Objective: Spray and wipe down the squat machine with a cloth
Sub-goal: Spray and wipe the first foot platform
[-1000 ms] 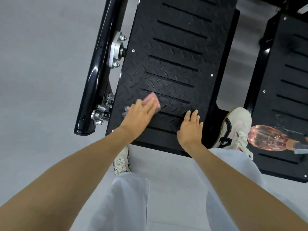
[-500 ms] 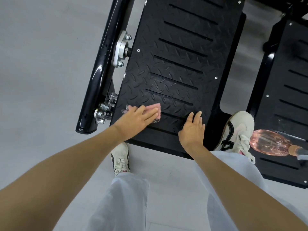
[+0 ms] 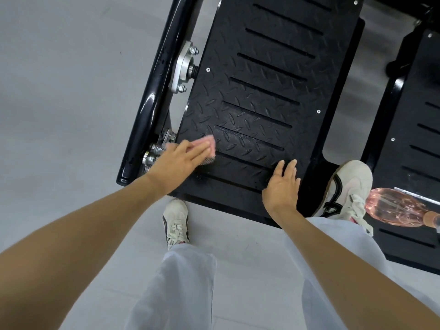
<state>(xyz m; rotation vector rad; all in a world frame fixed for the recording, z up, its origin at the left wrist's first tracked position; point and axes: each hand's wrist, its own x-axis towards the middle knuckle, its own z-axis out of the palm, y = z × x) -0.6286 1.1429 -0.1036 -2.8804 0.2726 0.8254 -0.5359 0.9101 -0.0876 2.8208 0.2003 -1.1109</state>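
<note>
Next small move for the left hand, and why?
Probably sweep the pink cloth rightward across the left footplate: the left hand presses it at the plate's left edge, with bare tread to its right. The right hand only braces, flat.

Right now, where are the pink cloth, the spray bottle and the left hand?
pink cloth [image 3: 210, 141]: head view, its exposed far corner.
spray bottle [image 3: 392, 207]: head view, middle of its clear pink body.
left hand [image 3: 177, 160]: head view, back of the hand.
</note>
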